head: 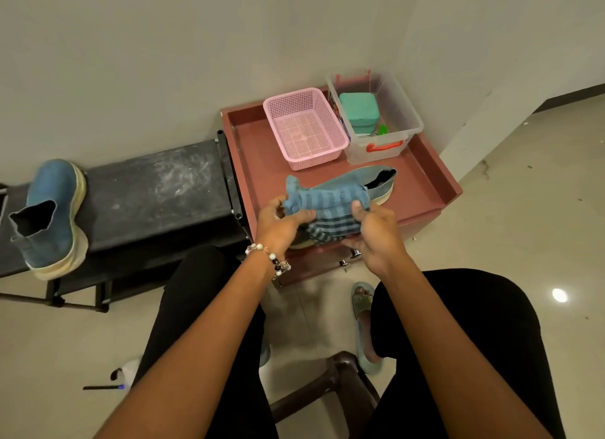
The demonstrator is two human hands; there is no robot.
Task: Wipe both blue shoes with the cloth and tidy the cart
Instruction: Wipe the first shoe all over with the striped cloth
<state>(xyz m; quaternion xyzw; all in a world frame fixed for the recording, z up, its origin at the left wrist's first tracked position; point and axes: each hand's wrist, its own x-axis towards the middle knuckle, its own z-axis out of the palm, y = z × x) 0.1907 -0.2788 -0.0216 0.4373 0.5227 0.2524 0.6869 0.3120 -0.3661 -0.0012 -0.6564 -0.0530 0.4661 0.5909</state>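
A blue striped cloth (324, 209) is held over the front of the red-brown cart (425, 176). My left hand (281, 224) grips its left end and my right hand (376, 232) grips its right end. Behind and under the cloth lies one blue shoe (376, 176) on the cart top, mostly covered, with its opening toward the right. The other blue shoe (52, 216), with a pale thick sole, lies on the black bench (154, 189) at the far left.
At the back of the cart stand a pink mesh basket (306, 127) and a clear plastic bin (383, 117) with a teal box inside. Walls close in behind. My knees, a green slipper (361, 304) and a dark stool (343, 373) are below.
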